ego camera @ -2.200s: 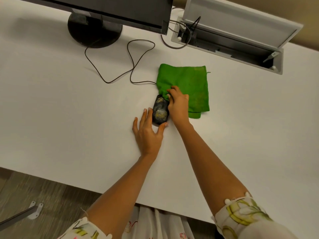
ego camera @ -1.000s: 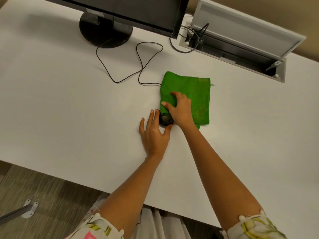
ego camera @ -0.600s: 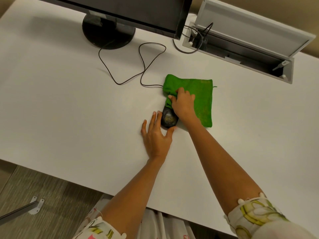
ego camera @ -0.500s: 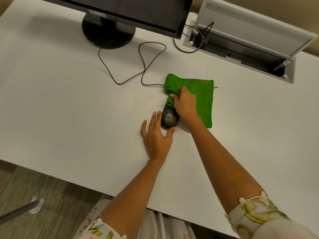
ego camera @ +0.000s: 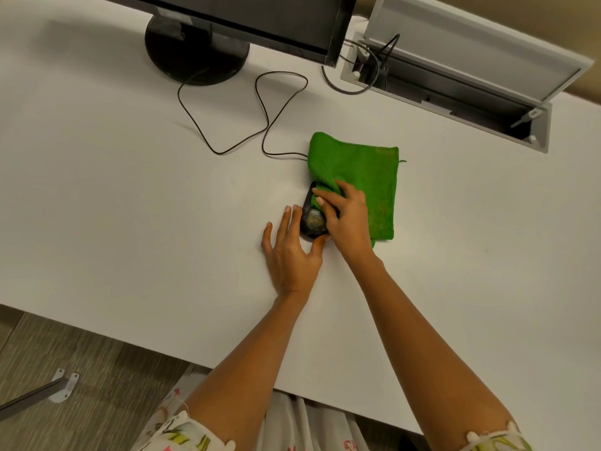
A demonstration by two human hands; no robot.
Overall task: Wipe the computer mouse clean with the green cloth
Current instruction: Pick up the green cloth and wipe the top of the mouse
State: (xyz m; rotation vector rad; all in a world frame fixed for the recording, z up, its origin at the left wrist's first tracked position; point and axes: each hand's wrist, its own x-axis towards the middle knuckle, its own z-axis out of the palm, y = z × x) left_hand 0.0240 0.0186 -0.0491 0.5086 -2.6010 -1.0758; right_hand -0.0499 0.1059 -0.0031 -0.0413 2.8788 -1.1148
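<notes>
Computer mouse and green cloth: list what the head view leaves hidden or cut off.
- Computer mouse: front half hidden under the green cloth and right hand.
- Mouse cable: its join to the mouse is hidden under the cloth.
- Monitor: screen cut off by the top edge.
- Left hand: whether it presses the mouse is unclear.

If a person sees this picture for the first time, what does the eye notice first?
The bright green cloth on the white desk stands out first, near the centre. At its near left edge the right hand presses a bunched corner onto a black mouse, while the left hand lies flat beside the mouse, steadying it.
</notes>
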